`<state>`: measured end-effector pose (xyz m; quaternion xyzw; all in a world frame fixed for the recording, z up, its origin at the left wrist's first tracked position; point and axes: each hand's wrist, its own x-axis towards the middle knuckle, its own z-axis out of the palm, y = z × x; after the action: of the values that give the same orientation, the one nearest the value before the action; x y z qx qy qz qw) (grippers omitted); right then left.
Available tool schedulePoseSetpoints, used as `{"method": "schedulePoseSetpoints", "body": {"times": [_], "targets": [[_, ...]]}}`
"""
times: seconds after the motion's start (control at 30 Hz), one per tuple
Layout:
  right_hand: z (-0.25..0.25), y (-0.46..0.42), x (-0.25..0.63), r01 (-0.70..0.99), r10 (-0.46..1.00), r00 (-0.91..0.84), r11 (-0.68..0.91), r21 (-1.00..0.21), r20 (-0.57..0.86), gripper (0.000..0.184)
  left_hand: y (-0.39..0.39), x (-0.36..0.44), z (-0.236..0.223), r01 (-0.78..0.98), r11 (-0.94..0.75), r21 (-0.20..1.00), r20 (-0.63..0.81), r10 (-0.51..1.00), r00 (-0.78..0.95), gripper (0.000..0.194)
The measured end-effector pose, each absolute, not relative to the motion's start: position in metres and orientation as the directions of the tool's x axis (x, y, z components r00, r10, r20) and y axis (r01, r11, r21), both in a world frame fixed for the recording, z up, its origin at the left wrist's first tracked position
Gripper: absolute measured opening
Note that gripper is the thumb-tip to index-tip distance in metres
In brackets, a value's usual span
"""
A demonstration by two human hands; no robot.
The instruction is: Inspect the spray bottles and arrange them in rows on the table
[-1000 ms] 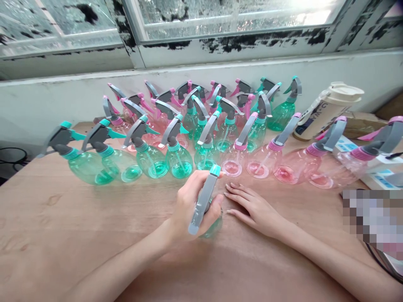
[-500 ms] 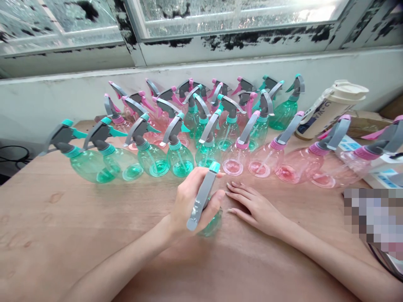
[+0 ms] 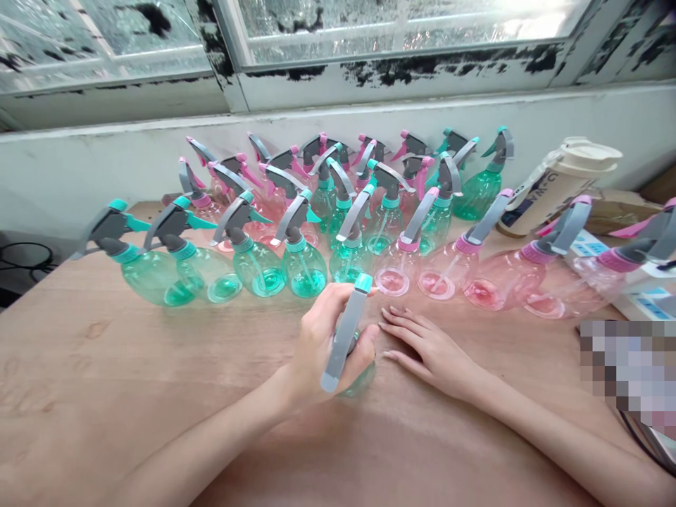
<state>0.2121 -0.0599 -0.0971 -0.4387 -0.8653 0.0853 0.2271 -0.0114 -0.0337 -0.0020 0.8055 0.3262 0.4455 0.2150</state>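
My left hand (image 3: 322,345) is wrapped round the neck of a green spray bottle (image 3: 346,334) with a grey trigger head and a teal nozzle. The hand hides most of its body; a bit of green base shows below the thumb. To the right, my right hand (image 3: 427,348) lies flat on the wooden table (image 3: 158,394), fingers stretched out, holding nothing. Just beyond the hands stands a front row of spray bottles, green ones such as this green bottle (image 3: 305,274) on the left and pink ones such as this pink bottle (image 3: 393,271) on the right.
Several more green and pink spray bottles crowd behind the front row, up to the white wall (image 3: 105,155). A cream tumbler (image 3: 560,186) stands at the back right, near a cardboard box (image 3: 620,211). A blurred-out flat item (image 3: 628,373) lies at the right edge.
The held bottle's head has shifted very slightly to the right and down in view, along with a small camera shift. The right hand stays where it was on the table.
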Motion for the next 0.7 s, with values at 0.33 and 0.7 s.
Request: {"method": "schedulePoseSetpoints", "body": {"times": [0.33,0.7], "targets": [[-0.0971,-0.0604,0.2122,0.706,0.799,-0.496,0.599,-0.379,0.34,0.045,-0.0341,-0.0118,-0.0042,0.323,-0.682,0.656,0.555,0.726,0.405,0.031],[-0.096,-0.0605,0.2119,0.706,0.801,-0.498,0.597,-0.381,0.333,0.045,-0.0345,-0.0114,0.0006,0.325,-0.689,0.648,0.562,0.72,0.407,0.028]]}}
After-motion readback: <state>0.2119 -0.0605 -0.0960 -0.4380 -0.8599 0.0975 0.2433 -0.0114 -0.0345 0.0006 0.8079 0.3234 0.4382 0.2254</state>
